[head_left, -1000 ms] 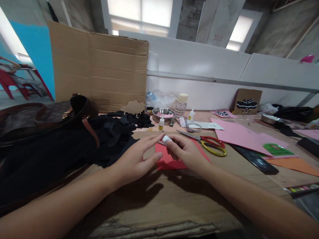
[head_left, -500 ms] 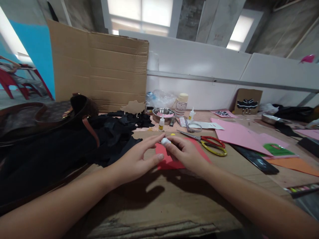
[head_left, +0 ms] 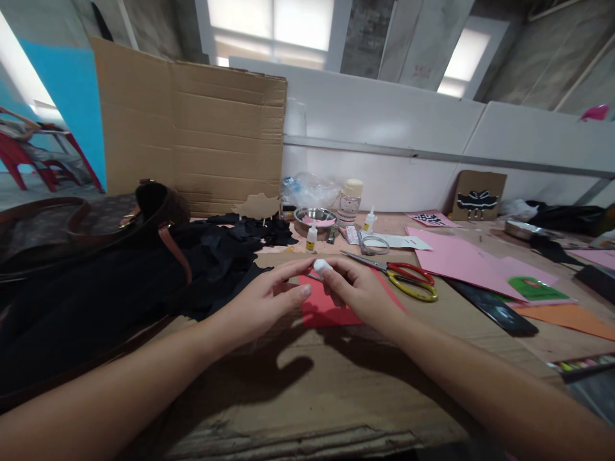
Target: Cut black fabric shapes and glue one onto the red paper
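Over the red paper (head_left: 331, 315), the right hand (head_left: 365, 291) pinches a white lump (head_left: 321, 266), maybe to steady it, left hand (head_left: 269, 291) loosely spread.

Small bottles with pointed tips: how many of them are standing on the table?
2. The nearer bottle is in front of the metal bowl; the farther bottle is right of the cream-lidded tumbler. Others may be hidden.

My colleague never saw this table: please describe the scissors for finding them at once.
Start at the flat cardboard in front; the right hand is above it. Just right of this hand lie the scissors, the only thing with one red and one yellow handle.
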Motion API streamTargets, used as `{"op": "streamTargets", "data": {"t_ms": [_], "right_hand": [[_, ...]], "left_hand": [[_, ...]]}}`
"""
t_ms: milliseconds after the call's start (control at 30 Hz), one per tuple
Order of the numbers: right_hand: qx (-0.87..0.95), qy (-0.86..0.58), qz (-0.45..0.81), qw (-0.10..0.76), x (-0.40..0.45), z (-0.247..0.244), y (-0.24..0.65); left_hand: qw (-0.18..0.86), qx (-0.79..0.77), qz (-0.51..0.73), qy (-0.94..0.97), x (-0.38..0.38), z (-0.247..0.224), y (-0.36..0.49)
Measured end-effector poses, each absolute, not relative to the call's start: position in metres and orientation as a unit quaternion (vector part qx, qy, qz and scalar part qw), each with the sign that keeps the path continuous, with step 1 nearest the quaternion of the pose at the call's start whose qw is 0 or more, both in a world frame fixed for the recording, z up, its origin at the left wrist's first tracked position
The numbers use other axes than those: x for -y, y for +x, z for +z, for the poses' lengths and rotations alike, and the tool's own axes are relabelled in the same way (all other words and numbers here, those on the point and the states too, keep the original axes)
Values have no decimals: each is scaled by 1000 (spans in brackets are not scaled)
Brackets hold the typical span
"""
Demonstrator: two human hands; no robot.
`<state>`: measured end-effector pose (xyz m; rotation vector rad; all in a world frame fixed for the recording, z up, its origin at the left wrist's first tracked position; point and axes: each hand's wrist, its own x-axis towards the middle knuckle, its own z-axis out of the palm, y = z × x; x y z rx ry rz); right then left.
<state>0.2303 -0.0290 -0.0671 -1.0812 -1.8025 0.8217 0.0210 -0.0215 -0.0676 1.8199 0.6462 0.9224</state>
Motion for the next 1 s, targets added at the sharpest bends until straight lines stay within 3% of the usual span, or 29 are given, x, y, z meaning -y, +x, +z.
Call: {"op": "streamTargets", "data": {"t_ms": [1000], "right_hand": [[730, -438, 320, 417, 31, -67, 229]], "left_hand": [[560, -271, 352, 699, 26, -67, 22]]}}
